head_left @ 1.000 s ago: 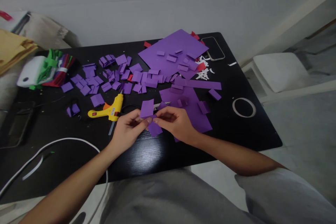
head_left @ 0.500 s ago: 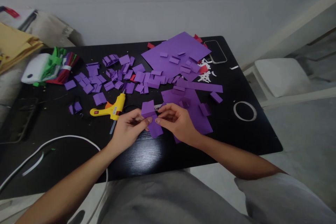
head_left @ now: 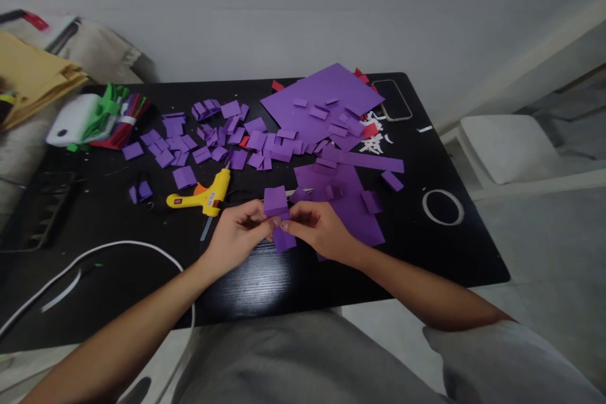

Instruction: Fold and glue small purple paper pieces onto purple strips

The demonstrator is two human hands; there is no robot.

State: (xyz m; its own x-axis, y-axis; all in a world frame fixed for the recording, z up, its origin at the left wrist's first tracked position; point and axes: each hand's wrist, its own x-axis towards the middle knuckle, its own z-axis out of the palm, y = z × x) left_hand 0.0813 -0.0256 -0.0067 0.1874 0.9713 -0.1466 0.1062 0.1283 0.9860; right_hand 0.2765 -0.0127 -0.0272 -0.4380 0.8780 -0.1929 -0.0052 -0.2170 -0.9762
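Observation:
Between both hands, above the front part of the black table (head_left: 407,252), is a folded purple paper piece (head_left: 276,199). My left hand (head_left: 239,233) pinches its left side with thumb and fingers. My right hand (head_left: 319,227) grips it from the right, the thumb tips almost meeting at the fold. Part of the paper hangs below the thumbs. Scissors (head_left: 303,190) lie partly hidden behind my right hand. To the left rests a yellow glue gun (head_left: 208,196) with a glue stick in its rear. A purple sheet (head_left: 353,221) lies under and beyond my right hand.
Several folded purple pieces (head_left: 227,136) are scattered across the back. A large purple sheet (head_left: 326,91), a phone (head_left: 392,101) and white paper scraps (head_left: 373,142) lie at back right. A tape ring (head_left: 444,207) sits right, a white cable (head_left: 127,243) curves left, and colored bundles (head_left: 113,117) stand back left.
My right hand has closed in on the purple paper piece, its fingers now gripping the right edge. The two thumbs have come closer together. The view has shifted slightly.

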